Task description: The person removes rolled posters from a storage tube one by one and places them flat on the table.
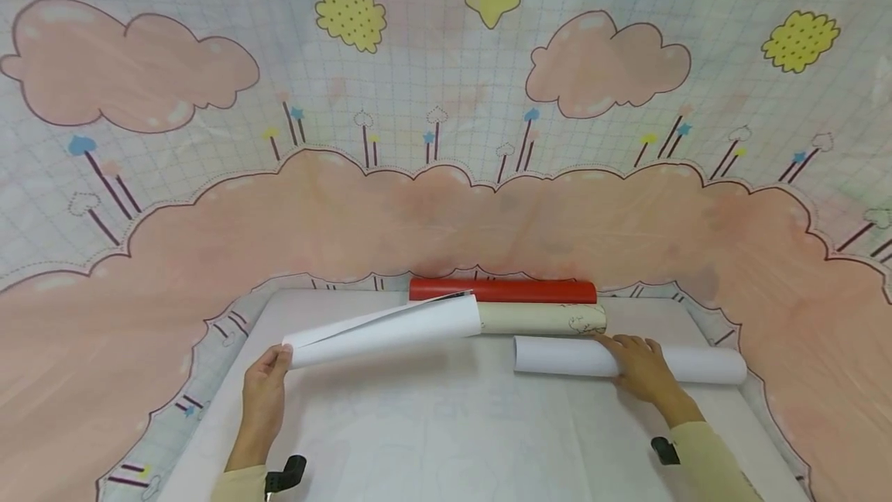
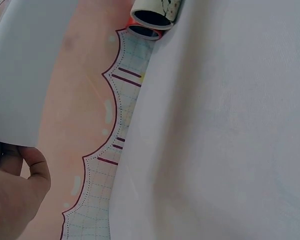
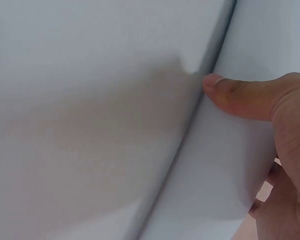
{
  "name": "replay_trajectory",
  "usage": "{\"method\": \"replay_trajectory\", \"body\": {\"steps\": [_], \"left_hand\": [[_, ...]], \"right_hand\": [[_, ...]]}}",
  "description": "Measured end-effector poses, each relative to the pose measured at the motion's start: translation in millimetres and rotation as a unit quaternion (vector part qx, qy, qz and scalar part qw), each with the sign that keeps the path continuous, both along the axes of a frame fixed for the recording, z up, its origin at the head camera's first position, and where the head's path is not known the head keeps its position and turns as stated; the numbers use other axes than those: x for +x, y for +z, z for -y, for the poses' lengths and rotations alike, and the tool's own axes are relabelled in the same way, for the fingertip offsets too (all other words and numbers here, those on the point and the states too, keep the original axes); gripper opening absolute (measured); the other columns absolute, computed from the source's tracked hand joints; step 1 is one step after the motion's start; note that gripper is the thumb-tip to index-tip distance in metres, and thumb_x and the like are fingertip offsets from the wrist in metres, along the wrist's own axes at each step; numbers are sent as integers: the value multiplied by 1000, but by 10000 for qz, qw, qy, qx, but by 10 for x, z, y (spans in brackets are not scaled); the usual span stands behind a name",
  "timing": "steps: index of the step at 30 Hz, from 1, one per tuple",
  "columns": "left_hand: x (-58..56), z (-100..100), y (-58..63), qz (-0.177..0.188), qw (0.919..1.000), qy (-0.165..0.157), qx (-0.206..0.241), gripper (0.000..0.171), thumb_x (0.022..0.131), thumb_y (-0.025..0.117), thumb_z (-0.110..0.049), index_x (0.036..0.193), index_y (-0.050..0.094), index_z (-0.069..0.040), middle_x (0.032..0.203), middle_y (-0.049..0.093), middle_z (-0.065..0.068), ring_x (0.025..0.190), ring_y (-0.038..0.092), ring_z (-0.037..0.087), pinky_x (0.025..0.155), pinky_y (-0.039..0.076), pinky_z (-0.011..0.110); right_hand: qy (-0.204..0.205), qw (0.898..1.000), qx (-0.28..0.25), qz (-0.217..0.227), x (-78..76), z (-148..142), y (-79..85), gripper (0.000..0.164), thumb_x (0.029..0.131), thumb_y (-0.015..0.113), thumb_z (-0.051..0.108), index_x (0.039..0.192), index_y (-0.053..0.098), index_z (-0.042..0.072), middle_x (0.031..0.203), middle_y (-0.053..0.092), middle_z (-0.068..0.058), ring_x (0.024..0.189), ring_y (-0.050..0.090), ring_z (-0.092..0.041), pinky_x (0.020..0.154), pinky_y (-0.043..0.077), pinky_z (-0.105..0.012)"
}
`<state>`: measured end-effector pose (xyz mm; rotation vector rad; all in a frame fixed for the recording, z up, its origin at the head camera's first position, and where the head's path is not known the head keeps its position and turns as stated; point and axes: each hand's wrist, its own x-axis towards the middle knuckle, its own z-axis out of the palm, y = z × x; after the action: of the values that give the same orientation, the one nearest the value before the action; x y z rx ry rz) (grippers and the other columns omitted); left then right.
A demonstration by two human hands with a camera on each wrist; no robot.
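My left hand (image 1: 263, 397) pinches the left end of a white paper roll (image 1: 390, 337). That roll slants up to the right over the table, a loose edge showing along its top. In the left wrist view, thumb and fingers hold the roll's (image 2: 27, 70) lower end. At the right, my right hand (image 1: 643, 369) grips the middle of a second white paper roll (image 1: 705, 365) lying on the table. The right wrist view shows the thumb along this roll's (image 3: 210, 170) near side, with the other fingers over the far side, partly hidden.
Behind the raised roll lie a cream patterned roll (image 1: 540, 318) and a red roll (image 1: 502, 290), side by side at the table's back edge. A white sheet covers the table (image 1: 446, 432). Around it hangs a cloth (image 1: 432, 215) printed with clouds and stars.
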<state>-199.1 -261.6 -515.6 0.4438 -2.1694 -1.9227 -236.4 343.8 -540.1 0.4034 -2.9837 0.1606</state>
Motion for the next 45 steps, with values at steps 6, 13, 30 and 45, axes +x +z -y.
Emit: {"method": "replay_trajectory", "body": {"steps": [6, 13, 30, 45], "left_hand": [[3, 8, 12, -21, 10000, -32, 47, 50, 102, 47, -44, 125, 53, 0, 117, 58, -11, 111, 49, 1, 111, 32, 33], [10, -6, 2, -132, 9999, 46, 27, 45, 102, 49, -41, 121, 55, -1, 119, 58, -5, 109, 48, 2, 92, 35, 10], [8, -79, -11, -17, 9999, -138, 5, 53, 102, 47, -43, 128, 52, 3, 110, 56, -18, 110, 48, 2, 105, 34, 24], [91, -359, 155, -393, 9989, -263, -59, 45, 103, 50, -32, 123, 55, 8, 103, 59, -19, 102, 53, 0, 88, 38, 6]], "right_hand": [[15, 10000, -1, -54, -32, -58, -30, 82, 68, 88, 8, 141, 50, 17, 127, 61, -20, 118, 54, -45, 100, 33, -71], [83, 9999, -28, -70, -85, -60, -52, 80, 69, 86, 5, 140, 50, 17, 127, 60, -21, 119, 52, -46, 101, 31, -72], [-288, 9986, -308, -330, 14, -26, -3, 74, 70, 80, -5, 137, 51, 8, 131, 55, -24, 125, 44, -48, 102, 27, -75], [-285, 9816, -1015, -1595, 396, 335, 246, 69, 73, 81, 6, 134, 51, 5, 126, 57, -24, 119, 49, -45, 97, 36, -68]]}}
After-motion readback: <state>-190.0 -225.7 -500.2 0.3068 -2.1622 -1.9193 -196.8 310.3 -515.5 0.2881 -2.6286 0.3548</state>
